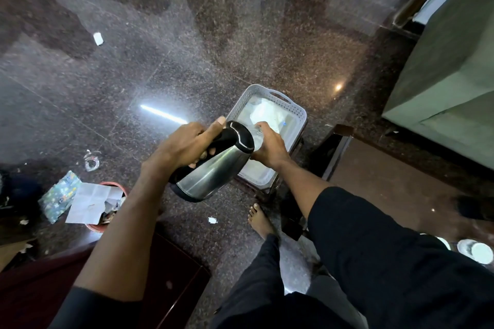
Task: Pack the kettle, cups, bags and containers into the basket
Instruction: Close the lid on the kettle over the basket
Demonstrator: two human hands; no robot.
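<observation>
Kettle (213,165) hung tilted from left hand (184,145) gripping its handle; right hand (268,145) held something clear over basket (296,112), making room.

Polished speckled granite floor (160,67), red waste bin (107,187) at lower left stuffed with white paper (88,203) and a patterned wrapper (60,195), small white scraps (98,38) scattered, green cabinet (454,83) at right.

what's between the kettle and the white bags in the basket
In the head view, the right hand lies between them, gripping a clear glass cup beside the kettle lid, over the basket and short of the white bags.
</observation>
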